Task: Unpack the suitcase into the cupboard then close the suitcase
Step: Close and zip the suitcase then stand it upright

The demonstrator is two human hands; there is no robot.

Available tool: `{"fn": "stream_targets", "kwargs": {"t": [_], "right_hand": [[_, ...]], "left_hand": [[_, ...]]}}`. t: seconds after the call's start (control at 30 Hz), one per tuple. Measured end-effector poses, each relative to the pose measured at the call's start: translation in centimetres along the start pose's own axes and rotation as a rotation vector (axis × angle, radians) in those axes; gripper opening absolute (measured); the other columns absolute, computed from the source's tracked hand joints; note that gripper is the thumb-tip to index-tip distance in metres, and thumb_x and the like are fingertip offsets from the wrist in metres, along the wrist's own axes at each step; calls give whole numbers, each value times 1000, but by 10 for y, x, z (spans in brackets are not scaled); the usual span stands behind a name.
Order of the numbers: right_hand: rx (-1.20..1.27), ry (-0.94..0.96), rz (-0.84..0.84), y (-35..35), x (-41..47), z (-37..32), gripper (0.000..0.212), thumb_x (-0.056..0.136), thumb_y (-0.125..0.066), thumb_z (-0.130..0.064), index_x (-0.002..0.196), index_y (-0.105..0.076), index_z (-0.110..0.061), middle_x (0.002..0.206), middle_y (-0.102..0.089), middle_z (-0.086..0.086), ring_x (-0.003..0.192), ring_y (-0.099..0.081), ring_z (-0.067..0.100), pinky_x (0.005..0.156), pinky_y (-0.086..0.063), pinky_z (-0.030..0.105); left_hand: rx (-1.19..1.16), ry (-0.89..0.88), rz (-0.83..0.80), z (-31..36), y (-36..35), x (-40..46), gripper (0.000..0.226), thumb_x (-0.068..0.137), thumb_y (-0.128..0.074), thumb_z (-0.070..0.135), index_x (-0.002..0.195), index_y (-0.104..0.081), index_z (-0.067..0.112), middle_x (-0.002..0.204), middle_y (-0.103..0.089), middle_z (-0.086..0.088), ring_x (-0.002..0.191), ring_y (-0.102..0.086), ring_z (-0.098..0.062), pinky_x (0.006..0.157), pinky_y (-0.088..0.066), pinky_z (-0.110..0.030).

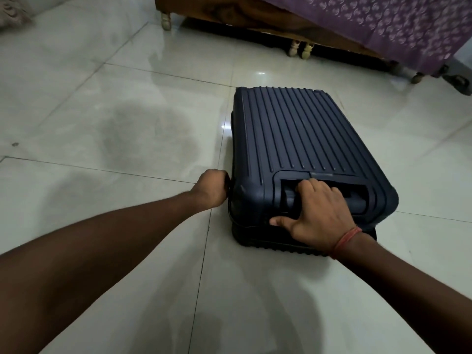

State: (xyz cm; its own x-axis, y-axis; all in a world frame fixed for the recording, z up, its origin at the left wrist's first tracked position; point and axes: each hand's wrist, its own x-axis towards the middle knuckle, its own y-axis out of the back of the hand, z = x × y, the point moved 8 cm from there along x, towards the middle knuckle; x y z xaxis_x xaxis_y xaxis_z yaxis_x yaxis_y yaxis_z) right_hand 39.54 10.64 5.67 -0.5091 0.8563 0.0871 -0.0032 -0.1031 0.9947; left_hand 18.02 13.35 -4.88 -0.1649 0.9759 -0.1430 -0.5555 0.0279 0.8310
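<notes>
Both hands were on the dark blue ribbed suitcase (304, 149), which lay flat on the pale tiled floor (102, 111) with its lid down on the lower shell. The right hand (319, 215) lay over the near end of the lid, its fingers curled into the recess there around the handle (293, 194), the thumb stretched out leftward along the seam just below. A red thread band (344, 241) circled the wrist behind that hand. The left hand (212, 190) was closed in a fist against the suitcase's near left corner, level with the seam; its fingertips were hidden against the shell, so whether it pinched a zip pull or only pressed there could not be told. Beyond the right hand's grip, the ribbed lid ran away toward a wooden bed frame (229, 14) draped with a purple patterned cloth (383, 24), well apart from the case. Left of the left hand lay open tiles carrying dull shadows. The cupboard was not in view.
</notes>
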Motion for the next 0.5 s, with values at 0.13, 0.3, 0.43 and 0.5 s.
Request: {"fn": "stream_targets", "kwargs": {"t": [0.13,0.3,0.43,0.5], "right_hand": [[-12,-4,-12,-9,-3,-5,68,66,-55,-80,97,-45,-21,91,-40,-7,90,-48,19,82,-39,36],[2,-51,-32,-24,-12,-6,72,68,-56,-79,105,-47,-18,95,-42,-4,93,-48,21,83,-41,37],[11,-113,-12,-27,-24,-7,72,70,-61,-73,109,-50,-14,103,-48,4,97,-46,24,84,-42,39],[47,-45,163,-14,-39,-19,66,72,-67,-59,115,-53,-10,110,-50,11,100,-46,28,83,-42,41]], "left_hand": [[79,-93,-7,7,0,-38,10,85,-51,10,76,-56,10,90,-66,-17,85,-62,-35,65,-37,-27],[-46,-128,49,2,-20,-105,12,89,-54,13,80,-61,9,86,-65,-10,81,-60,-26,64,-31,-22],[-147,-43,59,-3,-22,-101,13,84,-59,12,72,-64,10,74,-66,-6,73,-60,-21,59,-32,-21],[-204,15,69,-9,-24,-98,17,81,-62,14,64,-61,16,67,-65,-2,67,-58,-16,56,-34,-19]]}}
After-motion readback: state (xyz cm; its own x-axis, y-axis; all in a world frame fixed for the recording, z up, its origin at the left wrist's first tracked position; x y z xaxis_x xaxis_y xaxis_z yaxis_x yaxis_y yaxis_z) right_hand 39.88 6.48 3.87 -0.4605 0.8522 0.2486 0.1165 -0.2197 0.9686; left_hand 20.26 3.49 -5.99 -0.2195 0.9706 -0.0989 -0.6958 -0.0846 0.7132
